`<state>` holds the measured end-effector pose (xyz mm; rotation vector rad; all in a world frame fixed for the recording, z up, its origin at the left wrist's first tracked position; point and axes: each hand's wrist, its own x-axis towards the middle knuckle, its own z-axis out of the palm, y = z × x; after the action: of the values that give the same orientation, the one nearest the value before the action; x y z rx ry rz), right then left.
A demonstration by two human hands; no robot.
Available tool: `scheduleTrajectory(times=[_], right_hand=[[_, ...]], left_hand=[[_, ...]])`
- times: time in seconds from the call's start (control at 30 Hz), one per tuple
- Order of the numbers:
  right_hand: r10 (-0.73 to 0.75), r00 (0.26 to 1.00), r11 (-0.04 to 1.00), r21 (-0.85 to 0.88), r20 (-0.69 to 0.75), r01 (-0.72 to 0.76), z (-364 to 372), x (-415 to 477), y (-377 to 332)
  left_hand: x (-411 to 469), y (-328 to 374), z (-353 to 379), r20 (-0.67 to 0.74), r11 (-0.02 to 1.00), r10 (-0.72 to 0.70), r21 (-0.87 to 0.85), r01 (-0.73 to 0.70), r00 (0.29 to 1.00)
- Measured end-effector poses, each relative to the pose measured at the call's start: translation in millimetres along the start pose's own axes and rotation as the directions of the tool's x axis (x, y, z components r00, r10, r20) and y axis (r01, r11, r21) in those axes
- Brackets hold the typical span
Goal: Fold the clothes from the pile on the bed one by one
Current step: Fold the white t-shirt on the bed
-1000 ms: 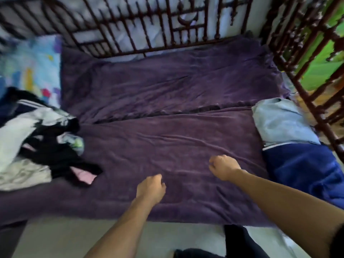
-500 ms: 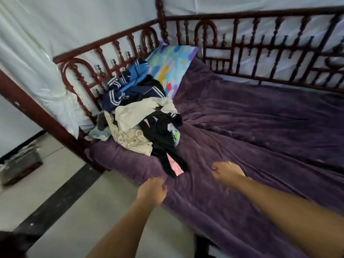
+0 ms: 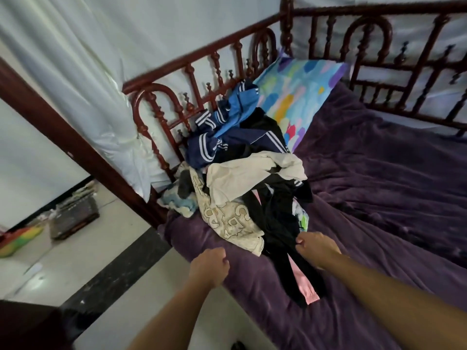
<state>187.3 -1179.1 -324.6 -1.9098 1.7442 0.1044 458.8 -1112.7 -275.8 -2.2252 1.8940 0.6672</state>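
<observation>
Hands (image 3: 209,263) (image 3: 317,248) fisted at pile (image 3: 252,178), pillow (image 3: 295,97) behind

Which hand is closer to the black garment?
Right. The right hand is on the black garment, fingers curled at its cloth; the left hand hovers apart from it, to its left, holding nothing.

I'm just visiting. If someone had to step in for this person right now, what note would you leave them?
Left hand: fingers curled, holding nothing, over the near edge of the bed.
Right hand: fingers curled against the black garment; a grip cannot be confirmed.
Pile: heaped at the bed's corner, by the colourful pillow.
Done: no folded piece in view.
Left: pull one piece out, fold it, go on through the pile.
</observation>
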Motion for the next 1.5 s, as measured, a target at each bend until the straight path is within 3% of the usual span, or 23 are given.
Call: scheduleTrajectory(times=[0.2, 0.47, 0.6, 0.73, 0.87, 0.97, 1.07, 1.2, 1.3, 1.37, 1.5], right_hand=[[0.018, 0.999, 0.998, 0.061, -0.031, -0.016, -12.0, 98.0, -76.5], [0.127, 0.991, 0.986, 0.107, 0.041, -0.131, 33.1, 244.7, -169.8], [0.228, 0.974, 0.957, 0.189, -0.012, -0.222, 54.8, 292.7, -204.4], [0.325, 0.942, 0.941, 0.127, -0.085, -0.313, 73.8, 323.2, -215.9], [0.381, 0.911, 0.919, 0.173, -0.157, -0.354, 85.1, 330.0, -215.7], [0.394, 0.914, 0.865, 0.376, -0.097, -0.333, 73.2, 321.2, -205.4], [0.43, 0.902, 0.756, 0.561, -0.037, -0.337, 48.7, 302.2, -196.3], [0.492, 0.848, 0.641, 0.741, -0.196, -0.2, 4.3, 266.8, -191.4], [0.569, 0.78, 0.558, 0.819, -0.262, -0.132, -36.0, 244.9, -182.5], [0.587, 0.732, 0.587, 0.805, -0.347, -0.089, -64.6, 223.3, -178.2], [0.486, 0.678, 0.813, 0.569, -0.552, -0.12, -117.6, 156.2, -182.3]], left_hand=[[108.1, -56.1, -38.7, -0.022, 0.997, 0.043, 0.064, -0.042, 0.999], [306.3, -106.0, -67.0, 0.131, 0.875, 0.372, 0.281, -0.395, 0.919], [372.2, -117.6, -61.9, 0.083, 0.835, 0.497, 0.224, -0.502, 0.864], [410.8, -118.9, -46.9, 0.09, 0.817, 0.554, 0.132, -0.562, 0.827], [421.0, -113.6, -37.5, 0.033, 0.893, 0.447, 0.03, -0.448, 0.894], [422.0, -104.1, -46.0, 0.049, 0.92, 0.386, 0.055, -0.388, 0.921], [420.4, -91.4, -65.6, 0.092, 0.895, 0.433, 0.073, -0.44, 0.897], [399.9, -56.9, -104.3, -0.063, 0.758, 0.649, -0.027, -0.651, 0.758], [378.4, -23.8, -145.7, -0.158, 0.709, 0.671, -0.15, -0.689, 0.725], [358.0, -4.0, -176.1, -0.21, 0.668, 0.674, -0.236, -0.705, 0.708], [304.6, 21.9, -228.2, -0.283, 0.537, 0.731, -0.323, -0.779, 0.621]])
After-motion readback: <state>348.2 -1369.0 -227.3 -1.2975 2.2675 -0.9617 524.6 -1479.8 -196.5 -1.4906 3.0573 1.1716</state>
